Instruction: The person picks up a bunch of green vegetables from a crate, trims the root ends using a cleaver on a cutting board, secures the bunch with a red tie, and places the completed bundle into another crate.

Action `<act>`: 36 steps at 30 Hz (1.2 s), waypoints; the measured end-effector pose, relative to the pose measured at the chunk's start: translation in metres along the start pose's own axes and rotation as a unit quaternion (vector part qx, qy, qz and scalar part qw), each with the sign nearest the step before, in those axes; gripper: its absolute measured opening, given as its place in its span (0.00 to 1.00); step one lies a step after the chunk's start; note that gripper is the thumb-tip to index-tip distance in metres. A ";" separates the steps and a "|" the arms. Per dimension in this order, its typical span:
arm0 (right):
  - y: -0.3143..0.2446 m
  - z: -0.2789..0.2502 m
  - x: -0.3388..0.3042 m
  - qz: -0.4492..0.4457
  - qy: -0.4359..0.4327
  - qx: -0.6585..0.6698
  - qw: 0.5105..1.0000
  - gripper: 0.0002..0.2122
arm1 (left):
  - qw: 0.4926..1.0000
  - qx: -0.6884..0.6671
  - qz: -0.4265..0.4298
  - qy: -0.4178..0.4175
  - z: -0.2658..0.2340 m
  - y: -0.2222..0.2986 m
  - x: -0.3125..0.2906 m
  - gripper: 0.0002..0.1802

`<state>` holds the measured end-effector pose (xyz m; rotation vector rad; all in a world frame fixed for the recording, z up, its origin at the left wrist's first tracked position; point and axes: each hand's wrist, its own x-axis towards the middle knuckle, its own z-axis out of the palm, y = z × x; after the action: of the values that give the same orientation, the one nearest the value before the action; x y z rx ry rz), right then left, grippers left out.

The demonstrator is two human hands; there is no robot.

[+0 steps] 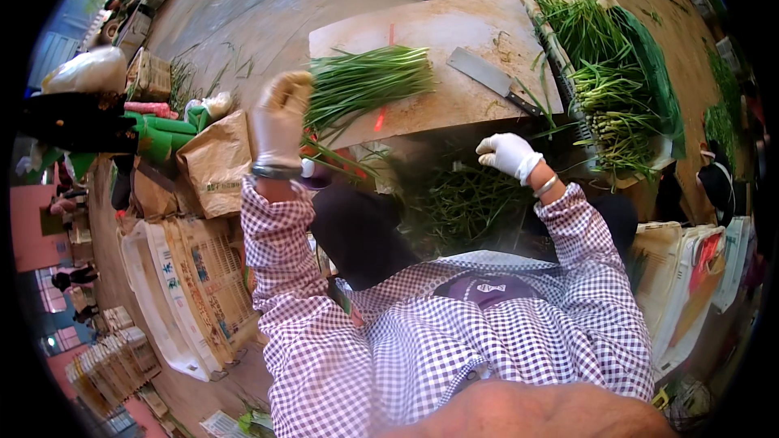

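A bundle of green chives lies on a pale cutting board, its long axis running left to right across the board, the cut ends toward the person's left and the leaf tips pointing right toward the cleaver. The left hand, in a white glove, is closed on the left end of the bundle and is by far the nearer hand. The right hand, also gloved, hangs loosely curled and holds nothing, below the board's near edge and above a loose heap of greens in the lap; it is well apart from the bundle and nearer to the cleaver. There is one bundle, one cleaver, one board. At the right, one basket holds more chives, stacked in several bunches. Brown paper bags sit at the left.
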<state>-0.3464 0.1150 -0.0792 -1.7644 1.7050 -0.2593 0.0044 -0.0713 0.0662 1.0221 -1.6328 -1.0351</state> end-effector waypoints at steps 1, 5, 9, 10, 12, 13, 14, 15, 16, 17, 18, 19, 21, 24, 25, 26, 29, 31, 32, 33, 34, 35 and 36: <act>-0.001 0.003 -0.010 0.020 0.003 0.010 1.000 0.12 | 0.976 0.188 0.096 0.052 -0.002 0.007 0.018 0.03; 0.010 0.012 -0.022 0.051 0.035 0.133 0.989 0.12 | 0.864 0.440 0.245 0.029 0.030 0.005 0.076 0.05; 0.013 0.023 -0.024 0.024 0.028 0.151 0.988 0.13 | 0.946 0.295 0.099 -0.090 0.084 -0.126 0.103 0.06; 0.018 0.026 -0.027 0.020 0.030 0.149 0.988 0.13 | 0.941 0.306 0.073 -0.125 0.103 -0.146 0.101 0.07; 0.027 0.027 -0.035 0.029 0.029 0.153 0.987 0.12 | 0.934 0.326 0.034 -0.144 0.131 -0.181 0.093 0.09; 0.030 0.026 -0.038 0.033 0.036 0.156 0.986 0.12 | 0.931 0.334 0.017 -0.147 0.139 -0.187 0.089 0.11; 0.033 0.026 -0.041 0.036 0.043 0.160 0.986 0.12 | 0.928 0.343 0.025 -0.146 0.144 -0.193 0.085 0.11; 0.036 0.025 -0.045 0.041 0.051 0.165 0.984 0.12 | 0.924 0.351 0.033 -0.147 0.149 -0.193 0.080 0.11; 0.040 0.026 -0.048 0.058 0.048 0.178 0.981 0.12 | 0.915 0.372 0.086 -0.133 0.152 -0.193 0.076 0.11; 0.043 0.026 -0.049 0.066 0.047 0.181 0.980 0.12 | 0.928 0.344 0.072 -0.121 0.154 -0.194 0.074 0.10; 0.044 0.026 -0.049 0.072 0.047 0.184 0.979 0.12 | 0.940 0.318 0.059 -0.107 0.155 -0.194 0.074 0.10; 0.045 0.027 -0.048 0.078 0.048 0.187 0.978 0.12 | 0.951 0.291 0.046 -0.093 0.155 -0.195 0.073 0.10; 0.045 0.028 -0.046 0.068 0.047 0.187 0.979 0.12 | 0.961 0.257 0.038 -0.095 0.158 -0.196 0.071 0.10; 0.044 0.029 -0.043 0.046 0.047 0.175 0.982 0.12 | 0.953 0.269 0.048 -0.128 0.158 -0.198 0.068 0.07; 0.047 0.029 -0.047 0.042 0.049 0.167 0.984 0.12 | 0.947 0.285 0.073 -0.132 0.161 -0.199 0.065 0.07; 0.050 0.034 -0.049 0.027 0.066 0.158 0.985 0.13 | 0.938 0.307 0.101 -0.125 0.159 -0.199 0.063 0.08; 0.051 0.019 -0.060 0.015 0.090 0.159 0.983 0.14 | 0.921 0.350 0.147 -0.084 0.162 -0.188 0.060 0.10; 0.066 -0.009 -0.072 0.010 0.140 0.124 0.982 0.14 | 0.926 0.316 0.192 -0.068 0.178 -0.157 0.068 0.08; 0.066 -0.030 -0.081 0.036 0.137 0.119 0.983 0.14 | 0.922 0.332 0.197 -0.027 0.177 -0.147 0.068 0.09; 0.068 -0.052 -0.094 0.059 0.134 0.116 0.982 0.14 | 0.926 0.302 0.224 -0.016 0.182 -0.137 0.067 0.09; 0.074 -0.064 -0.112 0.083 0.153 0.109 0.979 0.13 | 0.927 0.298 0.225 -0.023 0.189 -0.128 0.058 0.09; 0.082 -0.076 -0.133 0.105 0.171 0.102 0.974 0.13 | 0.928 0.294 0.225 -0.030 0.200 -0.120 0.049 0.10; 0.088 -0.090 -0.151 0.139 0.189 0.093 0.968 0.12 | 0.938 0.268 0.213 -0.053 0.214 -0.110 0.040 0.11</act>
<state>-0.4887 0.2358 -0.0161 -1.3783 2.0929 -0.6404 -0.1915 -0.1043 -0.0746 0.8939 -2.1707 -0.3620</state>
